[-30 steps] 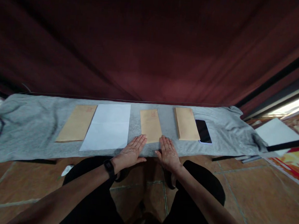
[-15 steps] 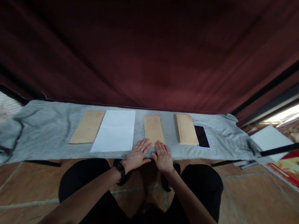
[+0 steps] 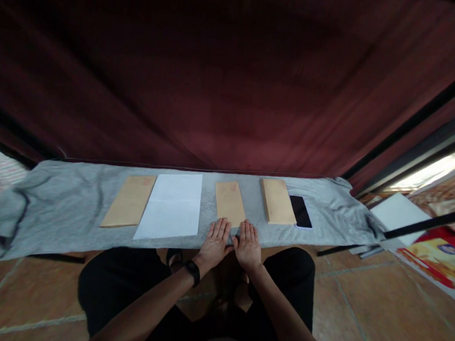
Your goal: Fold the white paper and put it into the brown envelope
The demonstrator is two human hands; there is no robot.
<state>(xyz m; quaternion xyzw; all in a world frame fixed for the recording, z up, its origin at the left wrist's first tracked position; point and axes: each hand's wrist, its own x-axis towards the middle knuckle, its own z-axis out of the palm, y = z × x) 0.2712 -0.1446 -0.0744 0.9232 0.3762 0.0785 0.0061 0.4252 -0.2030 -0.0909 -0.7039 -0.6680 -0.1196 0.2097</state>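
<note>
A single brown envelope (image 3: 230, 199) lies flat at the middle of the grey cloth. My left hand (image 3: 214, 243) lies flat with fingers stretched out, its tips at the envelope's near edge. Beside it my right hand (image 3: 248, 245) is also flat and open, fingertips by the envelope's near right corner. Neither hand grips anything. To the left lies a sheet of white paper (image 3: 171, 206), next to some brown envelopes (image 3: 129, 200). On the right sits a thicker stack of brown envelopes (image 3: 279, 202), partly over a dark-screened phone (image 3: 301, 211).
The grey cloth (image 3: 67, 200) covers a narrow bench or table, with a dark red curtain (image 3: 232, 113) hanging behind it. At the right, beyond a black bar (image 3: 431, 226), are a white board (image 3: 399, 218) and a red and yellow package (image 3: 437, 258).
My hands have drawn slightly back toward me, and more of the middle envelope's near end shows. The view has shifted a little. The papers, envelopes and phone keep their arrangement.
</note>
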